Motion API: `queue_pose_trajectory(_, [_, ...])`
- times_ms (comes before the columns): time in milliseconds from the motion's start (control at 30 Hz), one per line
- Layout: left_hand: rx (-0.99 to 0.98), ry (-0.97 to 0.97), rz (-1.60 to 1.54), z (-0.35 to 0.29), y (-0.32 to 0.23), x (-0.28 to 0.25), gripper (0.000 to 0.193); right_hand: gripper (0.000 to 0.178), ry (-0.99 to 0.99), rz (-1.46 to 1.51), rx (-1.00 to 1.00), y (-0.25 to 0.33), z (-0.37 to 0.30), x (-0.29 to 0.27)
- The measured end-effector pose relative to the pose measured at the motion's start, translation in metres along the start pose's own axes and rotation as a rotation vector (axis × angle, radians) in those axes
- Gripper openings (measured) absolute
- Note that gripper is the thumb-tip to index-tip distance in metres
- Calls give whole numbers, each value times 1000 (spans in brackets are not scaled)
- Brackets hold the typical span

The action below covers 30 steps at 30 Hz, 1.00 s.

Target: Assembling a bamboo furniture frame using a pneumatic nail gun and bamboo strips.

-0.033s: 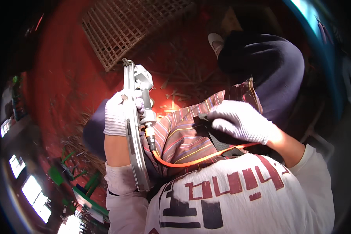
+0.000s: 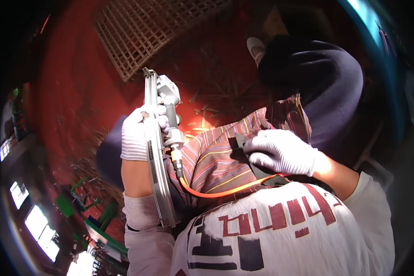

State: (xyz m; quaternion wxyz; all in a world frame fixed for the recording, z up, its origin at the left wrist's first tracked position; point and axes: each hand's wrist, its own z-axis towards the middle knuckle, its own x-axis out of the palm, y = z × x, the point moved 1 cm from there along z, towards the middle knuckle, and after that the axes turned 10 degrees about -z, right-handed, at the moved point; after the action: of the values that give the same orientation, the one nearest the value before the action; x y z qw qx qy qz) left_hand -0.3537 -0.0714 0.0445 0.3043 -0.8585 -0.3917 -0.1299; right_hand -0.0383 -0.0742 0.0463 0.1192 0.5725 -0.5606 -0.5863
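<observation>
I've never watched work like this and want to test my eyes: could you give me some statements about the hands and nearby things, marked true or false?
1. The left hand grips a silver tool. True.
2. The hose on the tool is blue. False: the hose is orange.
3. The right hand is bare. False: the right hand wears a white glove.
4. Striped cloth shows between the two hands. True.
5. The lattice panel appears below both hands in the picture. False: the lattice panel appears above them.
</observation>
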Motion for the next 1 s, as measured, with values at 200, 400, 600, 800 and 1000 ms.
queue_pose_trajectory(200, [-24, 16, -144, 15, -15, -37, 40, 15, 189, 22, 60, -7, 11, 13])
queue_pose_trajectory(400, [35, 25, -251, 15, -15, -49, 44, 19, -172, -211, 49, -26, 39, 22])
queue_pose_trajectory(600, [97, 15, -120, 21, -22, -91, 49, 18, 382, -165, 47, -79, 29, 71])
queue_pose_trajectory(800, [236, -151, -54, 26, -22, -122, 52, 23, 452, -113, 127, -86, 35, 82])
queue_pose_trajectory(1000, [140, -118, -220, 30, -21, -120, 46, 24, 510, -138, 156, -77, 40, 72])
